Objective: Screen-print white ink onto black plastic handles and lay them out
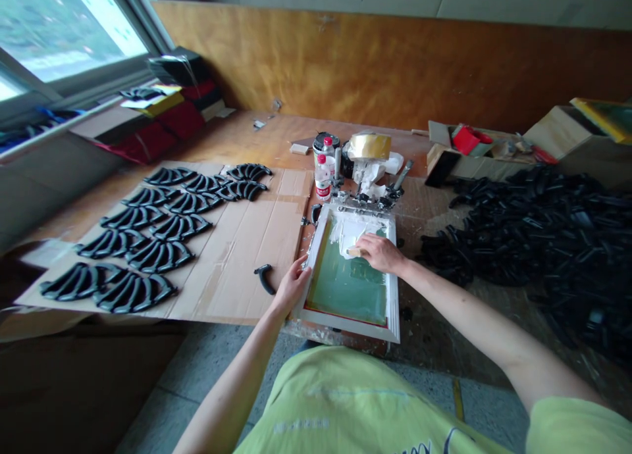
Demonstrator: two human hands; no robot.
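Observation:
A screen printing frame [395,296] with a green mesh lies in front of me, white ink [351,233] smeared over its far part. My right hand [380,251] is closed round a small squeegee [354,251], whose light wooden-looking edge shows beside the fingers; it rests on the mesh by the ink. At the frame's left edge, my left hand [293,284] is closed on the rim, the fingertips partly hidden. One curved black plastic handle [265,279] lies alone on the cardboard, just left of that hand. Hinge clamps [363,201] stand at the frame's far end.
Rows of curved black handles [168,227] lie fanned out on cardboard [237,256] at left. A big heap of black parts [553,237] fills the right. Behind the frame stand bottles [322,181], a tape roll [369,146] and a can [326,141]. An open box [464,168] sits at back right.

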